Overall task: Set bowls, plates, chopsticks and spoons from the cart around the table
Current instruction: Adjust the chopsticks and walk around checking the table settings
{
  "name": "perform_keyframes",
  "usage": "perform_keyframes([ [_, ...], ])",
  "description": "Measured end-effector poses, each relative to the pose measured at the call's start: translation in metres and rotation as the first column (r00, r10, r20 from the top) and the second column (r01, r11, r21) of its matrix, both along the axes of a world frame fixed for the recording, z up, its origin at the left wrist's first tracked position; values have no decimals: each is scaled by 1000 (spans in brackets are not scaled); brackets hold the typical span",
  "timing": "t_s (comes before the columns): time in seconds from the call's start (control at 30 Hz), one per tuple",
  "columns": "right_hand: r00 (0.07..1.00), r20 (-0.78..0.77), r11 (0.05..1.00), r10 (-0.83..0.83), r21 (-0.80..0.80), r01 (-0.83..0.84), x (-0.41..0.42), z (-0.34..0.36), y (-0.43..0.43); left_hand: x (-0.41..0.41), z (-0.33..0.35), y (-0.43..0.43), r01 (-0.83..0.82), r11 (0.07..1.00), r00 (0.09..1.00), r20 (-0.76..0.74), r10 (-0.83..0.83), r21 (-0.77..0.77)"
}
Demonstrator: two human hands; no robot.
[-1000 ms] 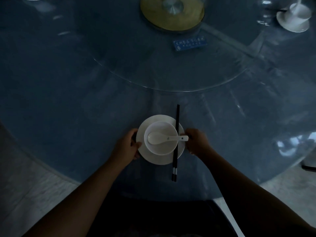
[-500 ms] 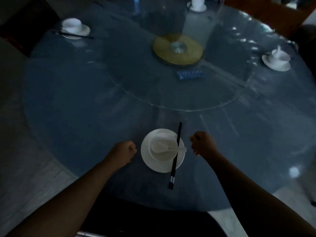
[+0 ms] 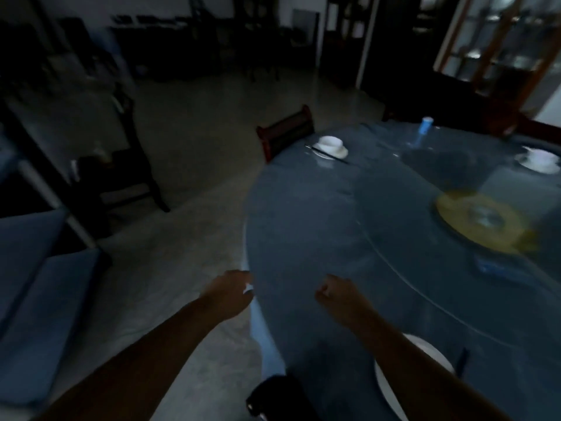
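Bare forearms [image 3: 145,357] — bare left grip [image 3: 231,294], bare right grip [image 3: 337,296]

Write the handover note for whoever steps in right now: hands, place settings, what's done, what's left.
Left hand: holds nothing, fingers relaxed, at the edge of the table.
Right hand: holds nothing, fingers curled, over the table.
Settings: near plate is partly hidden by the right forearm, with chopsticks at its side. The far-left setting and far-right setting each show a bowl on a plate.
Done: the three settings in view are placed.
Left: probably more sets for the remaining places. The view is blurred, so check details.
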State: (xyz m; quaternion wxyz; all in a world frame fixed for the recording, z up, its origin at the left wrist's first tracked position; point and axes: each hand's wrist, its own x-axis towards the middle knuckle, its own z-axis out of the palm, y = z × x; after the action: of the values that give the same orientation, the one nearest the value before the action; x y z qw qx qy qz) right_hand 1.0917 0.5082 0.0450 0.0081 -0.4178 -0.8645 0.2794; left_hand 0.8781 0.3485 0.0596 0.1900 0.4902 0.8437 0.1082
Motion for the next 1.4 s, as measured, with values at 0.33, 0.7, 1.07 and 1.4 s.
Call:
perform_keyframes([
  [0.33,979,-3,978,203,50,-203,-304,-32,-24,-260,-31,-54,-105,990,994,-52,100,-95],
  [0.7,984,75,987,162,-18,-161,-519,-26,22,-485,-18,16,6,990,996,-82,-17,-141],
  [1.07,998,9,995,55,-87,-54,-694,-42,226,-673,-28,247,161,976,981,-88,-175,-147],
  [1.4,982,-2,982,-190,-12,190,-768,-10,425,-784,-15,492,373,927,924,-69,-375,-45],
])
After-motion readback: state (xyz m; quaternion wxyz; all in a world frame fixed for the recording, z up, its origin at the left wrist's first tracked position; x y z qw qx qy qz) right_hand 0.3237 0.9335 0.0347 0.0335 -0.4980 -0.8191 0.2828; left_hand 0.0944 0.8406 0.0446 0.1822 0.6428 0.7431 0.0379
